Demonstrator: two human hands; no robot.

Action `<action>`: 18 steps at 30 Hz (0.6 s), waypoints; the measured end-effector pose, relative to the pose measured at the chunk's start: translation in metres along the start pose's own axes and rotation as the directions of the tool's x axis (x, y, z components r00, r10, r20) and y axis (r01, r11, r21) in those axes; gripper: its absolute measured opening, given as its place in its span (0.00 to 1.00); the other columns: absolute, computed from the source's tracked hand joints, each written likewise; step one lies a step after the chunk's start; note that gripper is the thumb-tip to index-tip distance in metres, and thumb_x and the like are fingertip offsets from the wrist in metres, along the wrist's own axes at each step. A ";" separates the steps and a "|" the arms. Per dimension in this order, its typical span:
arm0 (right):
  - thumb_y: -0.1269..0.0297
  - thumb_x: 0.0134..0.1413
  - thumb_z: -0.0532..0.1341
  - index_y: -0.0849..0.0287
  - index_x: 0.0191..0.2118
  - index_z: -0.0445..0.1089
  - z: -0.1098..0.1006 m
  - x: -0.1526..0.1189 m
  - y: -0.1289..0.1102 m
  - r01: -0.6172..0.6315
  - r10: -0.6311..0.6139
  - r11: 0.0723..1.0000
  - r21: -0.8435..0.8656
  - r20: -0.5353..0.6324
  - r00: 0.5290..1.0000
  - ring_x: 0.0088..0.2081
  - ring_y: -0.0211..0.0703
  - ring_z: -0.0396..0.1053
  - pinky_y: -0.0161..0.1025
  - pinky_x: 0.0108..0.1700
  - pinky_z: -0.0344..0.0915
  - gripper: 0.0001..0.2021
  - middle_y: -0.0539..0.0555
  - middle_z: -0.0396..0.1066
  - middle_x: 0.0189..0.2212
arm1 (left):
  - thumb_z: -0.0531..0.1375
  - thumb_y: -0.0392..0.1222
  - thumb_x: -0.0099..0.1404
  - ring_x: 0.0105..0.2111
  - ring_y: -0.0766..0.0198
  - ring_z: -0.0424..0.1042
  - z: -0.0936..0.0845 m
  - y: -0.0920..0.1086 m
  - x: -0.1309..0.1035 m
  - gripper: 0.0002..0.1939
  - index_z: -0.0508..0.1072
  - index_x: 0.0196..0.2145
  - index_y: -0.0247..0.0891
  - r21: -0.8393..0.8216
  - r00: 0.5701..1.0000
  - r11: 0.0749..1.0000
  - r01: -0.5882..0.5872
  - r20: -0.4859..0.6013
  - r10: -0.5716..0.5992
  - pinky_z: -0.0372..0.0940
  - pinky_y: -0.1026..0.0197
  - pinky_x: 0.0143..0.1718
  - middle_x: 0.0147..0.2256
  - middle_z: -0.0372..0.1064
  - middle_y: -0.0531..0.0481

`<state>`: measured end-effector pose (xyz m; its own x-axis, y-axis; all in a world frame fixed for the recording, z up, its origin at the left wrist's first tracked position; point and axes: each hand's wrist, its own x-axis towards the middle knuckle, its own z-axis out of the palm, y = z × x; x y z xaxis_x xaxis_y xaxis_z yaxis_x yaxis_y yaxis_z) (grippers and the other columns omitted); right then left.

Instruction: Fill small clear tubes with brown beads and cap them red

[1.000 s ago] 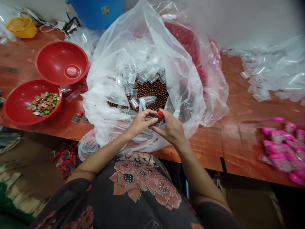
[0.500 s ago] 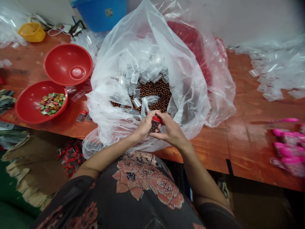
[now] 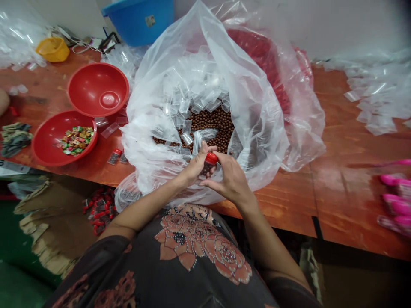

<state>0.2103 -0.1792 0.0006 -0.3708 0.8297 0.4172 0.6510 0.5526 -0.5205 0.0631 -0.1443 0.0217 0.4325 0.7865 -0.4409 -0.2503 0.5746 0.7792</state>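
Between both hands is a small clear jar with a red lid, brown balls showing inside it. My left hand is closed around the jar's body, partly hiding it. My right hand has its fingers on the red lid, with the thumb apart below. Just beyond the hands lies a large clear plastic bag, its mouth spread wide. Inside are many brown chocolate balls and a heap of clear empty containers.
Two red bowls stand at left, the nearer holding wrapped sweets. A filled jar lies near the table edge. Red-lidded jars fill a carton below. Pink-topped items and clear containers lie at right.
The red lid now shows more fully as my right thumb has come away from the jar. The whole view has shifted slightly, moving the surroundings rightward.
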 end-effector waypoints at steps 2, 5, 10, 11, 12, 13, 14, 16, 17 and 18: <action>0.47 0.54 0.65 0.58 0.67 0.50 0.001 0.001 0.001 0.044 -0.044 0.997 -0.070 0.003 0.999 0.58 0.59 0.65 0.57 0.58 0.65 0.41 0.67 0.64 0.59 | 0.50 0.70 0.65 0.15 0.71 0.57 0.000 0.003 -0.001 0.34 0.71 0.48 0.36 -0.020 1.000 1.000 0.018 0.017 -0.018 0.54 0.67 0.19 0.17 0.59 0.56; 0.45 0.53 0.65 0.61 0.66 0.51 0.004 0.004 0.006 0.114 -0.118 0.985 -0.126 -0.023 0.993 0.58 0.59 0.65 0.56 0.57 0.66 0.42 0.68 0.65 0.58 | 0.51 0.61 0.68 0.14 0.73 0.53 -0.002 0.006 -0.003 0.24 0.70 0.37 0.36 -0.071 0.995 0.994 0.083 0.068 -0.078 0.52 0.69 0.17 0.16 0.54 0.58; 0.43 0.53 0.63 0.61 0.63 0.54 0.013 0.010 0.013 0.223 -0.231 0.962 -0.159 -0.034 0.972 0.54 0.57 0.68 0.52 0.52 0.68 0.39 0.67 0.68 0.54 | 0.50 0.52 0.67 0.13 0.72 0.51 -0.001 0.001 -0.010 0.17 0.67 0.43 0.38 -0.124 0.991 0.987 0.099 0.103 -0.086 0.49 0.70 0.16 0.16 0.52 0.60; 0.43 0.54 0.63 0.61 0.63 0.55 0.016 0.011 0.012 0.238 -0.247 0.959 -0.155 -0.041 0.968 0.52 0.56 0.69 0.51 0.51 0.68 0.38 0.67 0.69 0.53 | 0.50 0.52 0.67 0.13 0.72 0.51 -0.002 0.001 -0.012 0.17 0.67 0.45 0.38 -0.118 0.993 0.990 0.080 0.095 -0.068 0.50 0.70 0.16 0.17 0.52 0.60; 0.43 0.54 0.63 0.60 0.63 0.55 0.017 0.013 0.009 0.247 -0.255 0.958 -0.145 -0.037 0.966 0.52 0.56 0.69 0.51 0.51 0.68 0.38 0.66 0.70 0.52 | 0.50 0.52 0.67 0.14 0.72 0.52 -0.004 0.002 -0.015 0.17 0.66 0.46 0.39 -0.099 0.997 0.994 0.042 0.072 -0.035 0.51 0.69 0.17 0.17 0.53 0.60; 0.43 0.55 0.63 0.59 0.64 0.55 0.018 0.014 0.006 0.246 -0.251 0.960 -0.133 -0.020 0.968 0.52 0.55 0.69 0.51 0.51 0.67 0.37 0.65 0.70 0.53 | 0.51 0.52 0.67 0.15 0.71 0.55 -0.009 0.004 -0.018 0.17 0.65 0.48 0.39 -0.059 0.999 0.998 -0.016 0.038 0.018 0.54 0.68 0.18 0.19 0.55 0.60; 0.44 0.55 0.63 0.57 0.65 0.55 0.017 0.015 0.004 0.232 -0.233 0.966 -0.117 0.004 0.972 0.53 0.55 0.68 0.52 0.52 0.67 0.37 0.64 0.69 0.54 | 0.51 0.52 0.67 0.17 0.71 0.57 -0.018 0.007 -0.022 0.17 0.64 0.49 0.39 0.008 0.995 0.995 -0.098 -0.016 0.099 0.56 0.68 0.20 0.21 0.58 0.58; 0.47 0.55 0.65 0.53 0.66 0.53 0.009 0.014 0.004 0.153 -0.153 0.985 -0.082 0.004 0.988 0.55 0.56 0.67 0.53 0.54 0.66 0.38 0.62 0.65 0.58 | 0.51 0.52 0.69 0.21 0.70 0.61 -0.050 0.019 -0.032 0.17 0.64 0.50 0.40 0.236 0.924 0.929 -0.287 -0.190 0.333 0.60 0.66 0.24 0.27 0.65 0.55; 0.50 0.54 0.66 0.52 0.67 0.53 0.002 0.012 0.010 0.076 -0.079 0.995 -0.060 -0.052 0.995 0.54 0.55 0.67 0.53 0.54 0.66 0.37 0.62 0.64 0.59 | 0.51 0.53 0.70 0.23 0.70 0.62 -0.073 0.027 -0.038 0.17 0.65 0.50 0.41 0.386 0.837 0.855 -0.345 -0.285 0.467 0.61 0.66 0.26 0.30 0.68 0.53; 0.53 0.54 0.66 0.52 0.66 0.55 -0.006 0.009 0.020 -0.018 0.014 0.999 -0.028 -0.161 0.987 0.51 0.53 0.69 0.53 0.52 0.67 0.36 0.62 0.64 0.58 | 0.49 0.53 0.71 0.25 0.70 0.63 -0.100 0.034 -0.045 0.17 0.65 0.49 0.41 0.541 0.713 0.767 -0.346 -0.379 0.589 0.62 0.66 0.27 0.33 0.69 0.52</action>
<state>0.2246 -0.1613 -0.0016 -0.2506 0.8139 0.5242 0.6761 0.5347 -0.5069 -0.0516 -0.1370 0.0234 -0.1678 0.9855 -0.0242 0.1271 0.0460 0.9908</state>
